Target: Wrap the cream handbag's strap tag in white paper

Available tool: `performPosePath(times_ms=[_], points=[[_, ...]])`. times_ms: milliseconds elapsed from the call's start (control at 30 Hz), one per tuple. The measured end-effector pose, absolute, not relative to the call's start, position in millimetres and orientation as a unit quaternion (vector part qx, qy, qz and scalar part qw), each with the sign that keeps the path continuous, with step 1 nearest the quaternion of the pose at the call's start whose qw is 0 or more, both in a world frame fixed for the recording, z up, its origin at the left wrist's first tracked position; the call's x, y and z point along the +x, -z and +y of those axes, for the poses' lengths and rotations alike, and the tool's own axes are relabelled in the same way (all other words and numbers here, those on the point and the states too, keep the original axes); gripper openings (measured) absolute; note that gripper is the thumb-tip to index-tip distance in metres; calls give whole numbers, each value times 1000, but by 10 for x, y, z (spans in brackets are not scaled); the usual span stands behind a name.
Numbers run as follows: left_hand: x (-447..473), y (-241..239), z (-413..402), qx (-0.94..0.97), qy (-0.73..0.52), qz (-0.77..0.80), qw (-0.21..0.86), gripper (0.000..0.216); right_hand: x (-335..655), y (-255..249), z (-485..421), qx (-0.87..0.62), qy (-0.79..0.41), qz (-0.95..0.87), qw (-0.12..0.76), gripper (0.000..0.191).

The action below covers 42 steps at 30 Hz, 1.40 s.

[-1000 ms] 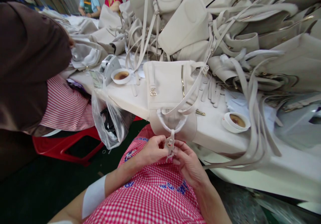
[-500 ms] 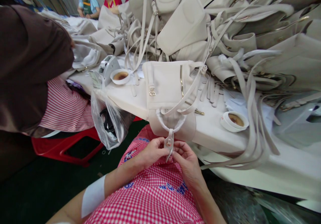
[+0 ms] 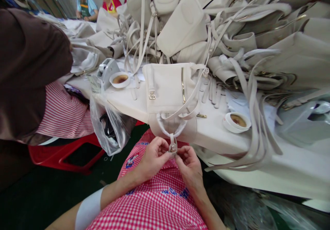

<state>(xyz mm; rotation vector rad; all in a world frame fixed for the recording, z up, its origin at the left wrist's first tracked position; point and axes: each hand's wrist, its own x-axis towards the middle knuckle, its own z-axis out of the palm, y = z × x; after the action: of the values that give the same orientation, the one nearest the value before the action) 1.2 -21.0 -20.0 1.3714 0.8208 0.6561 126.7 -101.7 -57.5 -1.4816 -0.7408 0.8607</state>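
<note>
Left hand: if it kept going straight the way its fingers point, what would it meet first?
The left hand pinches the small strap tab and points toward the right hand, so it would probably meet those fingers first, just across the tab; depth is unclear.

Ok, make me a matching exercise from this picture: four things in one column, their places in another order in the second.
Things:
1. strap tab
2. tape dispenser
3. plastic bag
4. glue dish

Places:
A. hanging off the table edge on the left
B. pinched between left hand and right hand
C. on the table, right of the cream handbag
D. on the table beside the other small dish

Pairs: 1-B, 2-D, 3-A, 4-C
</note>
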Motion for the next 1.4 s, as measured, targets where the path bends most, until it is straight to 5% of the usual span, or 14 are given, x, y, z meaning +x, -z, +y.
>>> performPosePath(times_ms=[100, 200, 533, 667, 900, 967, 1167, 1400], points=[[-35, 194, -253, 765, -343, 324, 438, 2, 1229, 553, -1008, -607, -405, -300, 614, 24], [-87, 269, -240, 837, -324, 288, 333, 18, 1206, 531, -1008, -611, -390, -321, 610, 21], [-58, 223, -123, 907, -221, 248, 258, 31, 1226, 428, -1032, -676, -208, -511, 489, 10], [40, 202, -100, 873, -244, 305, 293, 27, 1230, 402, -1059, -653, -181, -561, 476, 16], [12, 203, -73, 779, -318, 350, 411, 3, 1173, 584, -1206, -625, -434, -437, 479, 8], [-26, 221, -85, 748, -284, 364, 476, 12, 1193, 629, -1224, -631, -457, -410, 474, 9], [27, 400, -97, 597, -215, 343, 693, 13, 1212, 723, -1246, -640, -466, -433, 431, 8], [106, 319, 30, 520, -190, 298, 778, 19, 1246, 897, -1227, -683, -429, -457, 375, 12]])
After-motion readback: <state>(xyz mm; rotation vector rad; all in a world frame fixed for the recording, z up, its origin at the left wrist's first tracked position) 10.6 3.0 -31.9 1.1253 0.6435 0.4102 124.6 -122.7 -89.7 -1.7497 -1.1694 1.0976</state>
